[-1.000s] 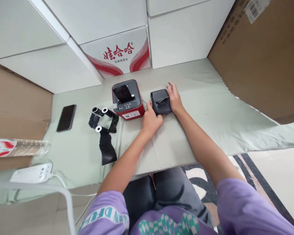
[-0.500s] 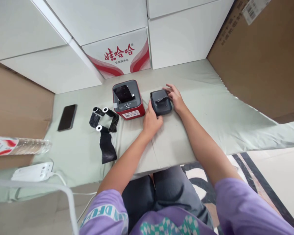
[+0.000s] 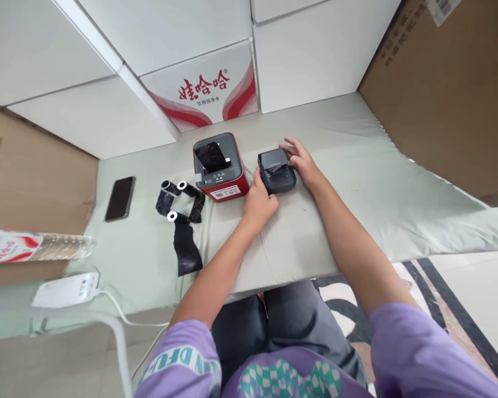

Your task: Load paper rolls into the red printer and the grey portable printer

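A small black portable printer [image 3: 279, 179] sits on the cloth-covered table, its top cover showing a torn dark strip at the slot. My left hand [image 3: 260, 202] grips its left front side, fingers along the edge and thumb at the front. Against its right rear corner, my right hand [image 3: 305, 163] has bent fingers touching the side, so the printer is held between both hands. Just left stands a red and black label printer [image 3: 228, 190] with a black strip sticking out of its top. Several black ribbon rolls [image 3: 187, 249] with white cores lie left of that.
A phone [image 3: 120, 198] lies at the left, near a white power bank [image 3: 66, 290] with a cable. A plastic bottle [image 3: 58, 246] is at the left edge. White cartons [image 3: 216, 105] line the back; a large brown carton [image 3: 448, 110] stands at the right.
The view has shifted slightly, so everything on the table appears a little further right. Both hands stay on the portable printer, with only slight finger movement.
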A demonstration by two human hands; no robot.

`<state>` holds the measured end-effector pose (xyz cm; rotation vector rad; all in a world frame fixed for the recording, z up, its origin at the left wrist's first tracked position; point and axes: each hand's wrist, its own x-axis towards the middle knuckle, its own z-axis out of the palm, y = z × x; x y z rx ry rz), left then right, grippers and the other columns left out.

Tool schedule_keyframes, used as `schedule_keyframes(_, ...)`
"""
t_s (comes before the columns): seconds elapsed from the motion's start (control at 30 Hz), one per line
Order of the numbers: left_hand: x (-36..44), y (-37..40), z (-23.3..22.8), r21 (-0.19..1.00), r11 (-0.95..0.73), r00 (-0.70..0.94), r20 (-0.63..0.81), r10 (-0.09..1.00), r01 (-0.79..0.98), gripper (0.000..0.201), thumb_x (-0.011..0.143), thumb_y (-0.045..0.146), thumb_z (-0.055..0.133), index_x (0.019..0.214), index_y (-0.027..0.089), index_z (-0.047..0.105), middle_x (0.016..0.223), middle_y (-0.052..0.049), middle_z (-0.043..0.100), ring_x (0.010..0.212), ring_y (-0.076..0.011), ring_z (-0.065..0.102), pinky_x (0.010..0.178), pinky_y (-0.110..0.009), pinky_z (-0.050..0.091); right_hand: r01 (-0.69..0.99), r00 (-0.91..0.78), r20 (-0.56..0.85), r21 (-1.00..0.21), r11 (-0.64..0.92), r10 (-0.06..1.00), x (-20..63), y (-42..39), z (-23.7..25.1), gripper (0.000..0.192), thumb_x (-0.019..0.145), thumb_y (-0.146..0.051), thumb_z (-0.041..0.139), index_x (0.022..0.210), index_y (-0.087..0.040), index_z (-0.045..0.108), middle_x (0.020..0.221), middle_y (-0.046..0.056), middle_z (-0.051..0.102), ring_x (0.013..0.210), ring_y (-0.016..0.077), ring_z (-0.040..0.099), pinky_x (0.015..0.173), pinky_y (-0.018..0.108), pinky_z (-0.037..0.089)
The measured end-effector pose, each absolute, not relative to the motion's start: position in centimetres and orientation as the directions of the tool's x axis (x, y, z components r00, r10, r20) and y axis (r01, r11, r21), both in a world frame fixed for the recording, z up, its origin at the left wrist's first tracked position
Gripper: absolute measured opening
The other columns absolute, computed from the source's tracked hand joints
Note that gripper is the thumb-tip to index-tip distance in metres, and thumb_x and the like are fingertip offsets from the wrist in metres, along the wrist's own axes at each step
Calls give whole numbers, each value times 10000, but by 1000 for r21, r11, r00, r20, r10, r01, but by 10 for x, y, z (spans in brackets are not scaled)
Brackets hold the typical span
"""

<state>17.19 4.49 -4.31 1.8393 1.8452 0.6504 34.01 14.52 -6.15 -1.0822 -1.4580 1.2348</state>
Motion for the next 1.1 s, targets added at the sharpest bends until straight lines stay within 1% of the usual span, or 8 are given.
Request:
schedule_keyframes(0.23,175,43,-49,657,13,-45,32,999,754,945,836,123,583,1687,113,175,1557,-203,568,1405,-339,594,1142,-432,522,45,-184,137,-988,147,973,344,147,-59,662,769,-466,670,1391,-283,538,1492,127,615,1420,299,552,1175,504,470)
schedule_keyframes(0.37,173,44,-52,685,-2,-38,43,998,728,965,830,126,584,1693,101,154,1595,-195,533,1438,-340,563,1172,-444,502,108,16,154,-983,151,988,334,156,-62,537,840,-690,637,1128,-237,614,1166,114,708,1145,262,671,982,427,571)
schedule_keyframes(0.47,173,44,-52,695,-4,-40,48,998,719,973,816,120,588,1692,98,165,1601,-194,526,1445,-342,556,1183,-441,492,259,105,221,-947,188,970,325,159,-57,536,926,-723,530,932,-201,651,976,89,672,999,233,670,936,399,565)
schedule_keyframes(0.63,175,44,-49,694,1,-43,43,998,720,950,822,119,571,1685,59,178,1596,-218,522,1427,-348,573,1168,-433,500,589,25,313,-772,239,949,330,154,-30,397,959,-505,594,1038,-168,787,1073,118,653,990,243,650,1011,434,526)
schedule_keyframes(0.77,175,44,-48,688,23,-50,20,999,725,956,835,139,574,1694,73,161,1625,-212,492,1439,-351,560,1158,-436,507,761,-157,119,-617,197,980,337,159,-5,258,869,-338,695,1009,-172,834,1024,110,679,978,267,658,1001,441,524)
schedule_keyframes(0.9,175,43,-46,677,26,-51,18,999,735,949,841,148,568,1698,94,165,1604,-210,518,1421,-344,575,1148,-427,509,823,-252,-23,-532,202,968,332,180,-4,158,720,-262,839,871,-215,835,998,105,693,1020,299,667,1007,465,522)
schedule_keyframes(1.0,175,43,-46,669,20,-37,12,999,743,934,848,151,559,1693,69,170,1550,-233,563,1389,-348,602,1127,-425,519,799,-268,63,-542,259,961,323,200,-20,196,630,-322,932,697,-219,780,956,110,681,1057,327,665,1024,517,512)
schedule_keyframes(1.1,174,43,-47,665,-7,-20,33,999,747,923,858,156,554,1689,49,166,1535,-256,565,1379,-356,608,1108,-427,529,743,-314,166,-570,350,935,320,214,-34,388,622,-479,948,584,-193,689,920,111,684,1013,306,679,1000,503,529)
